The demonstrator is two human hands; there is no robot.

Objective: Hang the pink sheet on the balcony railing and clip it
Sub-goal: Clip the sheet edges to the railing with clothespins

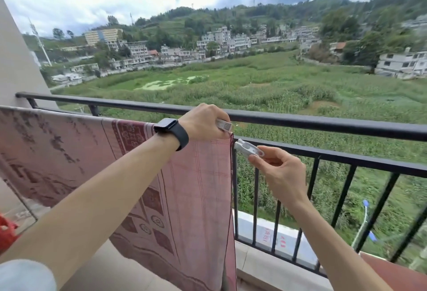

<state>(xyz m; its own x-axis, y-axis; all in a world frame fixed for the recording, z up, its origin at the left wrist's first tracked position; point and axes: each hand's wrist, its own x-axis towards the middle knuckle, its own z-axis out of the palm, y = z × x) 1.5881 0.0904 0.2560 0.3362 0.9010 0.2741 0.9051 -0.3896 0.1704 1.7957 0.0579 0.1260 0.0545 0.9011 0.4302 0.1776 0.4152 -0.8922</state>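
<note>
- The pink sheet (196,175) hangs over the lower bar of the balcony railing (323,153), draped down on the near side, its patterned part to the left and its plain checked part to the right.
- The sheet's right edge falls straight down just beside one of the upright bars, and its top right corner sits where the two hands meet.
- The left hand (203,122) rests on top of the sheet at that corner, fingers curled closed around a white clip (223,125) whose end sticks out toward the right.
- A dark watch (171,130) is strapped on the left wrist, and a pale sleeve (25,274) shows at the bottom left corner.
- The right hand (282,173) is just right of the sheet's edge, thumb and fingers pinched on the tail of a second white clip (248,148).
- That second clip points left with its head at the lower bar, right at the sheet's corner; whether it already bites the cloth is hard to tell from this angle.
- The upper black rail (300,121) runs behind the left hand, apart from the sheet.
- A red object (7,233) shows at the left edge, partly cut off.
- Beyond the railing lie green fields (277,87), houses and a wooded hill under cloud.
</note>
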